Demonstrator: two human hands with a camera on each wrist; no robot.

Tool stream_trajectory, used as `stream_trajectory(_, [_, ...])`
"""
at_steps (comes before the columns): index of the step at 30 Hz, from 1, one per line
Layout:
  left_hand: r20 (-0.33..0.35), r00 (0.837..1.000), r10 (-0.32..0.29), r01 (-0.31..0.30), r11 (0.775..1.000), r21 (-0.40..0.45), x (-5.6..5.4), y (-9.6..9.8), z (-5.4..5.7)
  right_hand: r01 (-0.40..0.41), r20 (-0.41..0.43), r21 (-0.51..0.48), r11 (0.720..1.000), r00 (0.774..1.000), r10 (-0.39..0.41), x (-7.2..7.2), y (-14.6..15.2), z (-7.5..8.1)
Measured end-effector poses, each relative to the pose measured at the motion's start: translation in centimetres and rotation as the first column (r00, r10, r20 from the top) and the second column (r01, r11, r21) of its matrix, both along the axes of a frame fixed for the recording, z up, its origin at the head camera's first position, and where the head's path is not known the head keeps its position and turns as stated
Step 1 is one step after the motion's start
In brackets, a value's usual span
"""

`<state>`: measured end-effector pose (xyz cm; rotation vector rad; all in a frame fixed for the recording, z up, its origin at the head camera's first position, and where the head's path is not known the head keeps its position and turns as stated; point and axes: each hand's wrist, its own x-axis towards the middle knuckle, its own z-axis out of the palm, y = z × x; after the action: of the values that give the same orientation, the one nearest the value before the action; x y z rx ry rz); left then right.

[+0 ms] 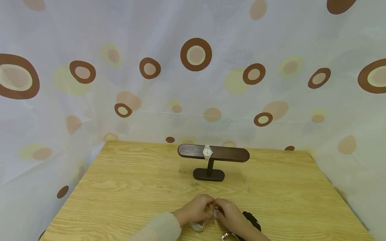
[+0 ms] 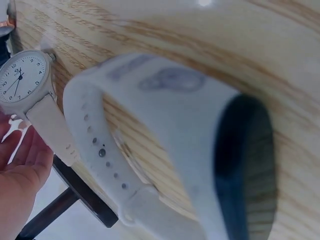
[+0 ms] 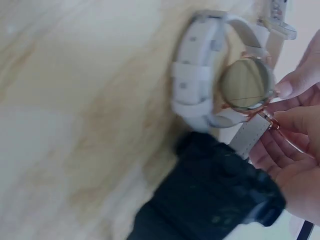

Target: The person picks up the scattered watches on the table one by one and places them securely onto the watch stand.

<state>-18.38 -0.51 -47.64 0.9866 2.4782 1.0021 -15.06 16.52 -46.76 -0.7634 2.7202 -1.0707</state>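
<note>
In the head view my left hand and right hand meet over the front of the table. Between their fingertips they pinch a small pale watch, mostly hidden by the fingers. In the right wrist view, fingers grip near a grey strap with rose-gold metal. A white-strapped watch with a rose-gold case is right beside them. The left wrist view has a white-dialled watch with a pale strap near curled fingers. Close to that camera stands a white fitness band.
A dark wooden watch stand rises farther back, carrying one light watch near its middle. A black watch and a rose-gold watch lie by my right forearm. Behind the wooden table hangs a spotted curtain.
</note>
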Motion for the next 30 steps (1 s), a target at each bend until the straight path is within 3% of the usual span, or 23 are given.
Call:
stream_trajectory(4, [0.004,1.000,-0.006,0.006,0.997,0.076,-0.2,0.0,-0.4,0.046,0.059,-0.057,0.997,0.997,-0.043,-0.2,-0.3,0.7])
stream_trajectory(9, [-0.073,0.997,0.013,-0.004,0.992,0.128,-0.2,-0.1,-0.9,0.178,0.168,-0.166,0.970,0.974,-0.150,-0.3,-0.8,1.5])
stream_trajectory(15, [-0.091,0.991,0.098,-0.083,0.984,0.157,0.0,-0.1,-0.6,0.393,0.338,-0.293,0.872,0.895,-0.290,-0.4,-1.3,1.6])
stream_trajectory(20, [-0.129,0.976,0.175,-0.156,0.977,0.148,0.1,-0.1,-0.4,0.491,0.408,-0.366,0.791,0.848,-0.338,-0.4,-1.5,1.5])
stream_trajectory(23, [-0.175,0.966,0.191,-0.163,0.973,0.163,0.2,-0.1,-0.3,0.511,0.419,-0.390,0.766,0.839,-0.346,-0.4,-1.7,1.5])
stream_trajectory(30, [-0.243,0.952,0.187,-0.137,0.968,0.210,0.4,-0.4,0.0,0.511,0.435,-0.448,0.733,0.841,-0.321,-0.3,-1.9,1.8])
